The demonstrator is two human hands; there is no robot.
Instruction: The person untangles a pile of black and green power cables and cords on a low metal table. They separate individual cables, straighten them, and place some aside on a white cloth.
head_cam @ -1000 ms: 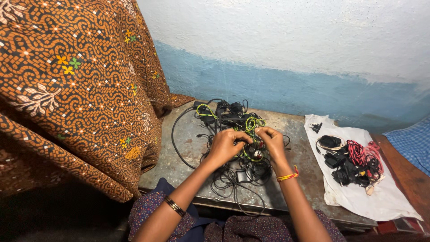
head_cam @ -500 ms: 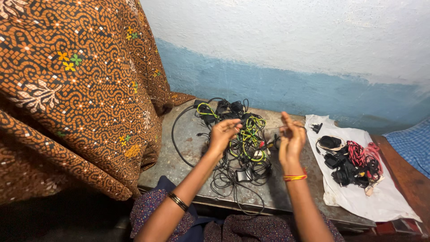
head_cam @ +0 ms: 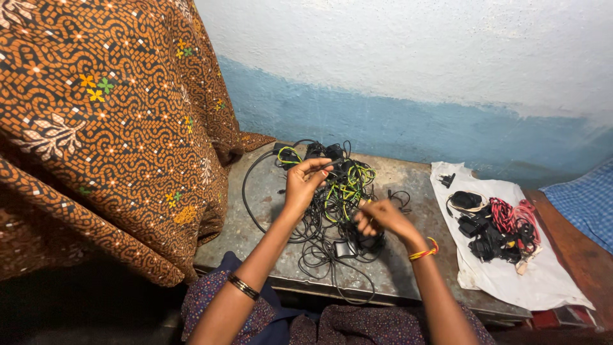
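Two hands pick at a tangle of cables on a grey surface.

The left hand (head_cam: pixel 305 182) is raised, its fingers (head_cam: pixel 317 167) pinching a thin black cable that runs down and rightward to the right hand (head_cam: pixel 382 217), whose fingers are curled shut around another part of the tangle of black and green cables (head_cam: pixel 332 198) directly below both hands. Right of the fingers, sorted chargers and red cables (head_cam: pixel 501 227) lie on a white cloth (head_cam: pixel 543 281); a patterned orange fabric (head_cam: pixel 108 128) hangs to the left. No labels can be made out.
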